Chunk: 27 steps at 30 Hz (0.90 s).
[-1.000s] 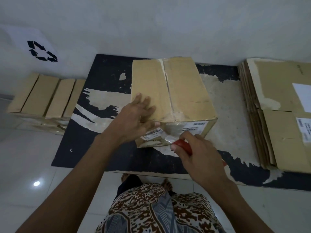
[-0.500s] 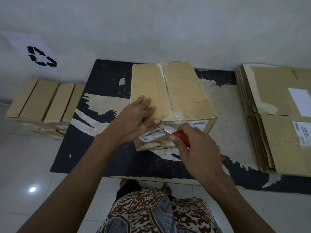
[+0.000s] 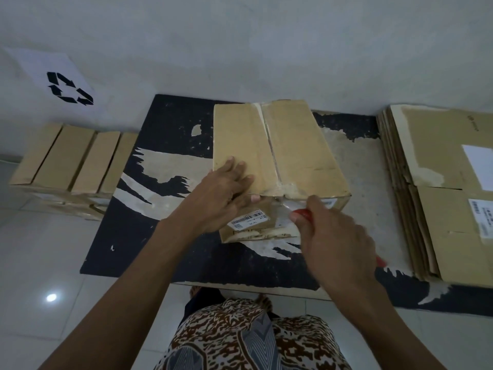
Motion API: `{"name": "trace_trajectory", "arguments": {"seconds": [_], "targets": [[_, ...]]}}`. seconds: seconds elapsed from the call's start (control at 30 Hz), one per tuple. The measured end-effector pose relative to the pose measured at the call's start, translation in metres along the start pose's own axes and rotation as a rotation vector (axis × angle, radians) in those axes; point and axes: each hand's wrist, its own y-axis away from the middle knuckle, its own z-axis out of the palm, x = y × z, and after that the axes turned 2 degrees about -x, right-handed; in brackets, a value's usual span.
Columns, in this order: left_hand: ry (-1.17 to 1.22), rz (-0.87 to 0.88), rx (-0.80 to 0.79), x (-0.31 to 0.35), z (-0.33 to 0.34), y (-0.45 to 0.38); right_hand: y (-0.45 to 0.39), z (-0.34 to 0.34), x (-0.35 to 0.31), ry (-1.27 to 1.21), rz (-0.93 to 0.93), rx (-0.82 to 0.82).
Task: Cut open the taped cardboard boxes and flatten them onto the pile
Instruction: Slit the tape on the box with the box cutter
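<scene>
- Worn black mat [image 3: 170, 124] w/ closed brown rectangular cardboard box [image 3: 290, 145] at centre; I can't see contents.
- Flattened brown cardboard pile [image 3: 437, 209] to its right.
- Left hand [image 3: 221, 193] flat on box, fingers straight.
- Right hand [image 3: 333, 236] curled round red-handled cutter [image 3: 302, 214] at taped front seam.

box [image 3: 277, 148] sits mid-mat [image 3: 170, 121], flattened pile [image 3: 442, 193] off to its right, more boxes [image 3: 72, 156] left on the floor [image 3: 40, 263], wall [image 3: 240, 44] behind it all

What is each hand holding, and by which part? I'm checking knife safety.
The right hand grips a red-handled cutter by its handle. The left hand holds nothing; it presses flat on the taped box top.
</scene>
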Motion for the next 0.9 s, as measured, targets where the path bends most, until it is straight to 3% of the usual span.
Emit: {"name": "trace_trajectory", "arguments": {"seconds": [0.13,0.37,0.43,0.57,0.67,0.8,0.9], "targets": [[-0.051,0.038,-0.025,-0.002,0.009,-0.001,-0.002,-0.005,0.014,0.080,0.013,-0.021],[-0.092,-0.049,-0.114,-0.012,0.031,0.009,0.002,0.021,0.017,0.049,-0.032,-0.063],[-0.046,-0.046,-0.051,-0.010,0.033,0.011,0.007,0.032,0.022,0.004,-0.044,-0.028],[0.006,0.084,0.230,0.008,0.040,-0.005,0.010,0.045,0.029,-0.069,-0.070,0.046],[-0.010,-0.051,0.244,0.032,0.053,-0.026,0.013,0.049,0.031,-0.090,-0.042,0.033],[0.031,-0.386,0.075,0.050,0.057,-0.051,0.015,0.051,0.030,-0.114,-0.024,0.034],[0.075,-0.475,0.059,0.053,0.057,-0.061,0.016,0.052,0.028,-0.097,-0.017,0.053]]}}
